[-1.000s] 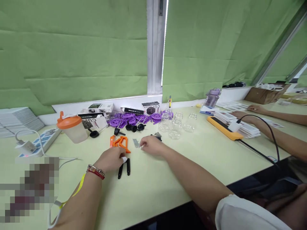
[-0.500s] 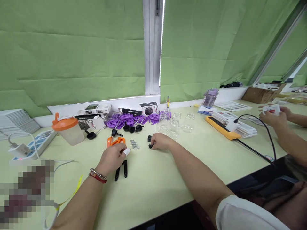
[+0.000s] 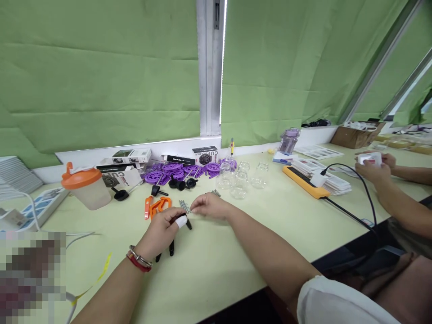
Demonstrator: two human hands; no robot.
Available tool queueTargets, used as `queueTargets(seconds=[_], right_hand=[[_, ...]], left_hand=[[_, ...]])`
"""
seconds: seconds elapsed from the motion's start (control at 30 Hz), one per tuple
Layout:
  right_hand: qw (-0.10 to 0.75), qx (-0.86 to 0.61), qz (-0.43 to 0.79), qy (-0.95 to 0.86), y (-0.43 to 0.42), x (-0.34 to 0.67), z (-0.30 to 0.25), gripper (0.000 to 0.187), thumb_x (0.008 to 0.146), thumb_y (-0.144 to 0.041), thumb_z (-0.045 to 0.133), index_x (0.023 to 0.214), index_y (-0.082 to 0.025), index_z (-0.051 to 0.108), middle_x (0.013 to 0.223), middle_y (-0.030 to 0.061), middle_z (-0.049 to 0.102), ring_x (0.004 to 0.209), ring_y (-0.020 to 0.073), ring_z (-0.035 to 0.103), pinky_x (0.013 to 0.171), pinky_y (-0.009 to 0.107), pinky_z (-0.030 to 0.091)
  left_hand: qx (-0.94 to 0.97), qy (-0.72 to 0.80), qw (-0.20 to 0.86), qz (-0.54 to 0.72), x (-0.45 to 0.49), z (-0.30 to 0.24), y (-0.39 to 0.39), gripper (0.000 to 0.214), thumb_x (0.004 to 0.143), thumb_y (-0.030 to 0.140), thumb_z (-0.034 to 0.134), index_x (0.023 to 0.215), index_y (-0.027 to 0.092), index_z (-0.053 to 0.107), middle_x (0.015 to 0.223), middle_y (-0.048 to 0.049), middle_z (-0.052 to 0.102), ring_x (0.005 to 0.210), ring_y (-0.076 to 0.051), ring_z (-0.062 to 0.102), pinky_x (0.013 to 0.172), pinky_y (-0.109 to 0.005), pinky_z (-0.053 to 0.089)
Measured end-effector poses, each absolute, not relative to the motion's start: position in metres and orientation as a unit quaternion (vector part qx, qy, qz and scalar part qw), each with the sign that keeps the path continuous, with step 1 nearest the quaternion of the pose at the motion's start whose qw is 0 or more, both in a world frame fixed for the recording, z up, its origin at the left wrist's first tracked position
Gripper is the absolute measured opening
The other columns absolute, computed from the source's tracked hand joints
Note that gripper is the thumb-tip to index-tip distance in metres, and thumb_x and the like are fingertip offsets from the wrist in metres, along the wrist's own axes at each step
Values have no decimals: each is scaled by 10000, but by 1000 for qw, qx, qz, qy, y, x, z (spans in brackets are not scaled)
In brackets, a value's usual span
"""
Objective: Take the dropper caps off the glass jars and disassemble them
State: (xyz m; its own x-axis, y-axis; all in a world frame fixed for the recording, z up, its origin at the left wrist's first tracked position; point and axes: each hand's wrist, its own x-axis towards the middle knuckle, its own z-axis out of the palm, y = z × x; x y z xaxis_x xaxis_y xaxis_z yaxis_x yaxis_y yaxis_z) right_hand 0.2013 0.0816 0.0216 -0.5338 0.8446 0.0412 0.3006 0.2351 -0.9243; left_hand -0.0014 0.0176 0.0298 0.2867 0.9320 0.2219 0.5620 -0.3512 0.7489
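My left hand [image 3: 161, 230], with a white wrap on one fingertip, is closed around a small black part [image 3: 188, 223] near the table's middle. My right hand [image 3: 209, 207] pinches at the thin metal screws [image 3: 184, 206] lying just beside it; what sits between its fingers is too small to name. Orange plastic clips [image 3: 157, 207] lie just beyond my left hand. Two black rod-shaped pieces [image 3: 165, 250] rest on the table under my left wrist.
Purple plastic wheels [image 3: 175, 170], black knobs [image 3: 178, 183], small boxes [image 3: 126, 156], clear glass jars [image 3: 239, 180] and an orange-lidded cup [image 3: 84, 187] line the back. A power strip [image 3: 43, 201] lies left. A co-worker's hands [image 3: 373, 167] hold a white card at right, near a yellow strip [image 3: 303, 180].
My right hand came back left from the black pieces near the jars to the screws. My left hand moved forward and now grips a small black part.
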Motion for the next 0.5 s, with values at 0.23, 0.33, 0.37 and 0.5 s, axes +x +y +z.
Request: queueTargets(seconds=[0.23,0.33,0.37,0.5], right_hand=[[265,-572,119,-767,125,247,8,218,838,-129,525,935,-178,713,1013,87,635,905,176,580,781,274,419],[226,-572,113,-780,130,245,0,204,832,-147,534,898,-180,724,1006,84,635,874,170,580,728,256,408],[218,-572,112,-782,130,244,-1,194,829,-151,540,875,-176,726,996,86,640,866,170,580,716,253,405],[205,-567,127,-787,130,241,-2,164,819,-178,575,840,-177,738,942,80,671,842,168,585,696,249,398]], left_hand=[[778,494,247,300,-2,31,17,261,846,379,521,969,205,673,972,-58,687,902,-220,616,825,-355,493],[792,487,240,279,-1,31,17,250,855,367,505,945,204,672,963,-59,688,895,-219,616,820,-356,494],[795,485,238,276,-1,31,17,248,858,361,501,943,203,671,961,-59,688,895,-218,616,820,-355,493],[798,486,230,271,-2,31,17,253,858,353,499,965,196,667,969,-62,686,900,-217,616,826,-356,491]])
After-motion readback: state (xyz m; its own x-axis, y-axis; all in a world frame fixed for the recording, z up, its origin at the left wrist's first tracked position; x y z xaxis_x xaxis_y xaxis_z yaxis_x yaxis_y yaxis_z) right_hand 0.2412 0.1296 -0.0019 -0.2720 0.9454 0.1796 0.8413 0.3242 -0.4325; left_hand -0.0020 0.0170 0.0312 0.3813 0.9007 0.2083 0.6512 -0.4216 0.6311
